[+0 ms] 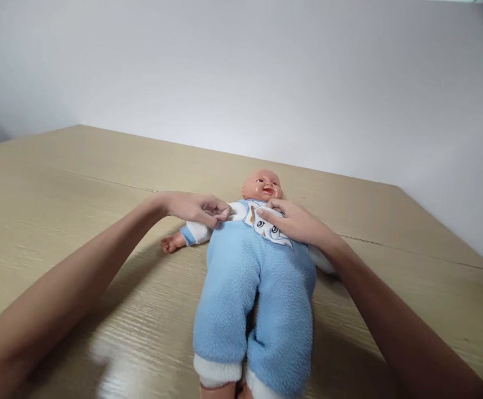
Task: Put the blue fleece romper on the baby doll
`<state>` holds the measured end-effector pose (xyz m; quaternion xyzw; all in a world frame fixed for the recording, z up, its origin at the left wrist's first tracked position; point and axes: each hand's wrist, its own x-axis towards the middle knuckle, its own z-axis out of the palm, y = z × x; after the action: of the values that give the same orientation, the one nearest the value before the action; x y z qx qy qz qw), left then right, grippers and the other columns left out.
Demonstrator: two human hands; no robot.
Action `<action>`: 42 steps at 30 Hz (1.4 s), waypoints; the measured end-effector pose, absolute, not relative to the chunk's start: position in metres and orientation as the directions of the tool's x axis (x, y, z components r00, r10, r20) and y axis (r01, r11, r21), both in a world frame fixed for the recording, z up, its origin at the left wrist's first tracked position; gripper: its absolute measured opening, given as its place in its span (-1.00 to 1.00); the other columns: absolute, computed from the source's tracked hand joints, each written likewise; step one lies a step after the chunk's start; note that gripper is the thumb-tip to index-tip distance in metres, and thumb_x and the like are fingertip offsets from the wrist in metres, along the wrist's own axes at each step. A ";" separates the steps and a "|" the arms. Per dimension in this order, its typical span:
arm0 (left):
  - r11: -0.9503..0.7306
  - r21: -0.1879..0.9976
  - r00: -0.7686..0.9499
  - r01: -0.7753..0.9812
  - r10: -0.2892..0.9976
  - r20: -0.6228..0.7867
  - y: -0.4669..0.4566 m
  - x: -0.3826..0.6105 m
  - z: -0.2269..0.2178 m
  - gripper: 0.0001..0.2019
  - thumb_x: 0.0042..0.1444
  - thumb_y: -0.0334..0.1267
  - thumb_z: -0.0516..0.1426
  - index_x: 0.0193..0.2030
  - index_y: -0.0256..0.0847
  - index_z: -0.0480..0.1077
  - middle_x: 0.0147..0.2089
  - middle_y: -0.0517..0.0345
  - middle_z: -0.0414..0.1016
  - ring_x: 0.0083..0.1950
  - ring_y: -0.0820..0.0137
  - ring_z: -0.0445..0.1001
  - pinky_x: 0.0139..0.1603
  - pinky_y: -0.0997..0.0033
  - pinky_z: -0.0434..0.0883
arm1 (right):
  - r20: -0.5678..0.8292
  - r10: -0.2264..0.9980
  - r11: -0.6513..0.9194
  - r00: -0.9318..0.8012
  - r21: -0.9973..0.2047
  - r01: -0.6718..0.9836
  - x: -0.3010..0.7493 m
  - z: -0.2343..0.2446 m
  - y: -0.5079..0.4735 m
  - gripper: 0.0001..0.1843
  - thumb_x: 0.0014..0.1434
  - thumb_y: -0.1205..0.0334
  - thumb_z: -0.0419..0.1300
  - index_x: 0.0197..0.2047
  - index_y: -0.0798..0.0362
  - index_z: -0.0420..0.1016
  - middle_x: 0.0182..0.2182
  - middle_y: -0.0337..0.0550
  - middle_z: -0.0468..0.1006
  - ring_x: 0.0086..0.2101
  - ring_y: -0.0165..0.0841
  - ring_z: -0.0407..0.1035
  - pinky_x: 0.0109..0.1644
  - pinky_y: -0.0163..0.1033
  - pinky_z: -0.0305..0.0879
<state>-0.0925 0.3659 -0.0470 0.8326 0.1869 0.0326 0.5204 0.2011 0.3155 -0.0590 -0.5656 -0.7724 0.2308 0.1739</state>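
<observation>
A baby doll [262, 185] lies on its back on the wooden table [58, 183], head away from me, dressed in a light blue fleece suit [258, 288] with white cuffs and a white bib patch [266, 227]. My left hand [195, 206] is closed, pinching the suit at the doll's shoulder near its white sleeve [197, 233]. My right hand [293, 221] rests on the doll's chest, fingers curled and gripping the fabric by the bib just under the chin. The doll's other arm is mostly hidden behind my right wrist.
A plain white wall [266, 72] rises behind the table's far edge. The table's right edge runs diagonally at the far right. A seam line crosses the tabletop behind the doll.
</observation>
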 end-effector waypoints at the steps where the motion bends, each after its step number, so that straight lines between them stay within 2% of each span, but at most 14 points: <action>1: -0.437 0.843 0.924 0.315 0.343 -0.167 0.366 -0.091 -0.047 -0.76 0.20 -0.26 0.21 -0.30 -0.14 0.16 -0.30 0.27 0.10 -0.27 0.40 0.14 -0.23 0.40 0.18 | 0.004 0.954 0.251 -0.299 -0.558 0.791 0.201 -0.059 0.315 -0.50 0.42 -0.30 0.14 -0.24 -0.02 0.42 -0.18 -0.18 0.63 -0.23 -0.24 0.44 -0.19 -0.19 0.22; 4: -0.524 0.753 0.895 0.399 0.402 -0.194 0.364 -0.089 -0.046 -0.72 0.12 -0.22 0.27 -0.15 -0.15 0.24 -0.24 0.27 0.22 -0.22 0.38 0.24 -0.18 0.41 0.25 | -0.013 0.955 0.238 -0.297 -0.564 0.790 0.201 -0.057 0.314 -0.52 0.42 -0.28 0.14 -0.24 -0.02 0.41 -0.17 -0.18 0.63 -0.23 -0.25 0.43 -0.19 -0.18 0.23; 7: -0.589 0.642 0.858 0.491 0.452 -0.242 0.362 -0.090 -0.041 -0.63 0.14 -0.07 0.32 -0.03 -0.16 0.33 -0.20 0.25 0.33 -0.20 0.36 0.30 -0.16 0.40 0.26 | -0.038 0.953 0.225 -0.300 -0.574 0.787 0.202 -0.055 0.313 -0.54 0.42 -0.27 0.15 -0.23 -0.02 0.41 -0.17 -0.19 0.64 -0.22 -0.24 0.45 -0.18 -0.18 0.24; 10: -0.678 0.494 0.838 0.545 0.467 -0.282 0.362 -0.091 -0.037 -0.64 0.21 0.10 0.27 -0.15 -0.16 0.41 -0.24 0.25 0.40 -0.19 0.34 0.35 0.00 0.33 0.26 | -0.057 0.950 0.219 -0.307 -0.578 0.786 0.204 -0.051 0.313 -0.55 0.43 -0.25 0.14 -0.22 -0.03 0.42 -0.17 -0.19 0.65 -0.20 -0.23 0.47 -0.17 -0.18 0.26; 14: -0.729 0.367 0.816 0.578 0.521 -0.250 0.364 -0.091 -0.042 -0.58 0.24 0.23 0.22 -0.21 -0.13 0.49 -0.02 0.15 0.57 0.10 0.17 0.44 0.31 0.15 0.08 | -0.005 0.956 0.247 -0.293 -0.523 0.816 0.209 -0.048 0.309 -0.60 0.43 -0.19 0.16 -0.19 -0.02 0.48 -0.14 -0.14 0.68 -0.18 -0.19 0.50 -0.16 -0.16 0.26; 16: -0.735 0.315 0.800 0.600 0.546 -0.249 0.365 -0.089 -0.046 -0.58 0.23 0.24 0.23 -0.26 -0.12 0.48 -0.02 0.14 0.58 0.14 0.14 0.43 0.30 0.12 0.05 | 0.069 0.962 0.265 -0.264 -0.479 0.837 0.214 -0.052 0.305 -0.63 0.42 -0.16 0.17 -0.17 -0.03 0.51 -0.17 -0.14 0.70 -0.19 -0.18 0.51 -0.15 -0.14 0.26; 19: -0.748 0.230 0.782 0.622 0.581 -0.226 0.365 -0.085 -0.051 -0.57 0.21 0.21 0.25 -0.34 -0.14 0.38 -0.16 0.17 0.54 0.02 0.18 0.44 0.19 0.14 0.09 | 0.193 0.963 0.252 -0.185 -0.423 0.870 0.231 -0.066 0.292 -0.65 0.42 -0.14 0.17 -0.16 -0.03 0.53 -0.20 -0.11 0.69 -0.17 -0.13 0.52 -0.10 -0.09 0.28; 23: -0.752 0.191 0.775 0.630 0.596 -0.209 0.365 -0.082 -0.051 -0.61 0.23 0.10 0.27 -0.33 -0.14 0.31 -0.24 0.23 0.50 -0.11 0.27 0.45 0.09 0.20 0.12 | 0.401 0.904 0.289 -0.146 -0.323 0.901 0.277 -0.098 0.261 -0.57 0.39 -0.20 0.17 -0.06 0.02 0.52 -0.10 0.03 0.64 -0.03 0.02 0.49 0.14 0.10 0.33; 27: -0.708 0.081 0.710 0.701 0.683 -0.171 0.357 -0.081 -0.038 -0.70 0.17 -0.04 0.36 -0.29 -0.13 0.38 -0.22 0.21 0.53 -0.12 0.25 0.46 0.07 0.23 0.17 | 0.353 0.927 0.249 -0.129 -0.320 0.914 0.336 -0.127 0.213 -0.42 0.37 -0.28 0.21 0.23 -0.05 0.47 0.14 0.06 0.60 0.14 0.10 0.45 0.28 0.24 0.31; 29: -0.686 0.094 0.691 0.722 0.708 -0.142 0.350 -0.076 -0.028 -0.74 0.14 -0.12 0.39 -0.17 -0.11 0.44 -0.11 0.15 0.55 -0.02 0.19 0.47 0.05 0.26 0.23 | 0.301 0.950 0.203 -0.085 -0.389 0.899 0.358 -0.136 0.192 -0.36 0.33 -0.29 0.27 0.30 -0.09 0.42 0.20 0.07 0.58 0.17 0.11 0.44 0.26 0.24 0.36; 32: -0.729 0.194 0.748 0.657 0.663 -0.042 0.337 -0.059 -0.014 -0.66 0.23 -0.25 0.30 0.13 -0.08 0.44 0.13 0.06 0.51 0.18 0.14 0.44 0.08 0.30 0.32 | 0.260 0.966 0.138 -0.012 -0.473 0.870 0.371 -0.141 0.172 -0.41 0.32 -0.26 0.28 0.27 -0.13 0.46 0.19 0.06 0.59 0.17 0.12 0.46 0.27 0.27 0.39; 36: -0.839 0.208 0.847 0.503 0.526 0.077 0.329 -0.029 -0.005 -0.50 0.19 -0.47 0.19 0.27 -0.12 0.39 0.42 -0.03 0.34 0.48 0.09 0.23 0.36 0.23 0.29 | 0.197 0.979 0.079 0.052 -0.602 0.794 0.363 -0.134 0.169 -0.39 0.29 -0.24 0.32 0.27 -0.12 0.46 0.22 0.06 0.59 0.20 0.10 0.49 0.32 0.25 0.40; 39: -0.842 0.335 0.883 0.423 0.467 0.057 0.331 -0.010 -0.002 -0.60 0.21 -0.42 0.15 0.19 -0.15 0.45 0.33 -0.02 0.41 0.42 0.12 0.31 0.38 0.21 0.31 | 0.133 0.989 0.046 0.064 -0.689 0.724 0.356 -0.129 0.175 -0.23 0.21 -0.24 0.40 0.36 -0.09 0.38 0.19 0.09 0.61 0.13 0.08 0.56 0.26 0.22 0.49; 42: -0.834 0.399 0.877 0.381 0.463 0.128 0.333 0.011 -0.010 -0.72 0.29 -0.35 0.11 0.11 -0.22 0.46 0.18 -0.04 0.49 0.29 0.14 0.40 0.36 0.19 0.33 | 0.101 0.995 0.071 0.002 -0.708 0.703 0.354 -0.128 0.178 -0.33 0.20 -0.18 0.43 0.29 -0.11 0.47 0.16 0.06 0.64 0.09 0.07 0.58 0.22 0.20 0.52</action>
<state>0.0111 0.3328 -0.0095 0.9512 0.2218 0.1103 0.1841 0.3541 0.1776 -0.1281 -0.6385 -0.6647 0.2388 0.3057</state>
